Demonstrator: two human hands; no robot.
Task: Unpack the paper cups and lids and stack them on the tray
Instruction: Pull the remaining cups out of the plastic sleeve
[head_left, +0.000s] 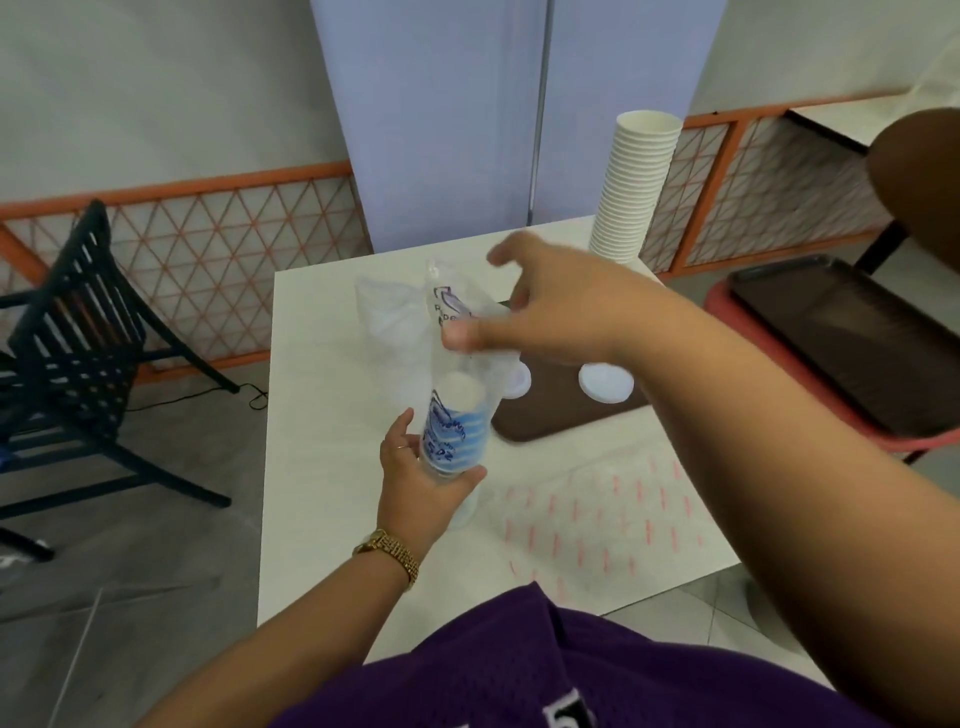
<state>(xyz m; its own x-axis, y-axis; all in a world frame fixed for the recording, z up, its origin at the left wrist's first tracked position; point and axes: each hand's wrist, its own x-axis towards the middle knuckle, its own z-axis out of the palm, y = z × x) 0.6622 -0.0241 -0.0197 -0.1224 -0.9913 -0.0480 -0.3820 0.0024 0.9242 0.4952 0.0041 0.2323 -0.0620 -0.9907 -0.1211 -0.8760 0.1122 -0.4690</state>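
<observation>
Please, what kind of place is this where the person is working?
Probably a café or small canteen. A tall stack of white paper cups stands on the white table, brown serving trays rest on a red chair beside it, and an orange lattice railing borders the seating area.

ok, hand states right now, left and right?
Left hand: grip closed around the plastic sleeve of cups.
Right hand: open, fingers spread above the sleeve's top, holding nothing.
</observation>
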